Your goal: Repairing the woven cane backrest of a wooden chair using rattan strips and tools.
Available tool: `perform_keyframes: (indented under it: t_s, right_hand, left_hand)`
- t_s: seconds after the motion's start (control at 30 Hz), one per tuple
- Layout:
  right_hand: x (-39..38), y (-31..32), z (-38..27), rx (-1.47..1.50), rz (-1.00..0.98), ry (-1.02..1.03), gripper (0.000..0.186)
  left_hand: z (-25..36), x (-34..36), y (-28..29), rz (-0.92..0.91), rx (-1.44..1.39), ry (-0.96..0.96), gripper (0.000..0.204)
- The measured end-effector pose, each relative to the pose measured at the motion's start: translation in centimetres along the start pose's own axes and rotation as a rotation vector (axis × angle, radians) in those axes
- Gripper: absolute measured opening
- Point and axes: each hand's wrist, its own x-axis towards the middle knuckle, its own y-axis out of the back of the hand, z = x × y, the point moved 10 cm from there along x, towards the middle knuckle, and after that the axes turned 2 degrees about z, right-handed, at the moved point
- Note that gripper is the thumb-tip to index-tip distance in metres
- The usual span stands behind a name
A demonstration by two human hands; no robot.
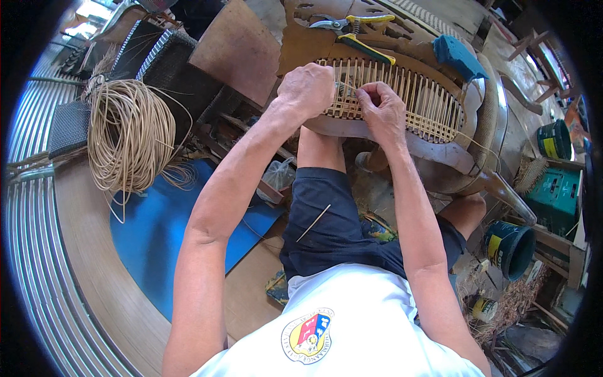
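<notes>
left hand (309, 91): curls knuckles-up over the left end of the cane panel; cannot tell whether clamped on a strand, with fingertips hidden from view
right hand (384, 116): bends over the panel from the near side, thumb and forefinger close to each other at the canes; cannot tell whether pinched on one
spacing of hands: apart, with a short stretch of weave showing in between
cane panel (433, 103): lies just ahead of the lap, beneath both hands; pale strips set side by side, interlaced along the near edge
wooden frame (461, 161): curves around the panel, reaching over the left knee
loose strand (480, 146): trails from the panel's right end
pruning shears (361, 46): rest beyond the panel on carved wood (300, 44), yellow-and-green handles spread apart
blue cloth (457, 56): sits bunched at the far right of the frame
short cane piece (313, 224): lies slantwise on the dark shorts (326, 248)
cane coil (132, 135): hangs in a thick bundle at the left, above a blue sheet (151, 251)
plastic bag (278, 174): sits near the left knee, clear and crumpled
right side: holds a green crate (553, 198) and a dark bucket (514, 251) with a yellow label
</notes>
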Motion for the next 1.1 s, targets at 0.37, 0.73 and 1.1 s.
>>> perform_keyframes:
  t_s: [0.37,0.73,1.1]
  right_hand:
    - [-0.7,0.1,-2.9,-0.116,0.098,0.266,0.005]
    - [-0.8,-2.9,-5.6,-0.483,0.077,0.438,0.008]
    - [-1.4,-3.2,-4.9,-0.22,-0.192,0.369,0.028]
  left_hand:
    - [-1.3,-0.9,-0.4,0.104,-0.368,-0.17,0.024]
    - [-2.1,-0.6,-0.7,0.042,-0.421,-0.127,0.022]
    - [-8.4,-9.2,-0.8,0.292,-0.378,0.173,0.017]
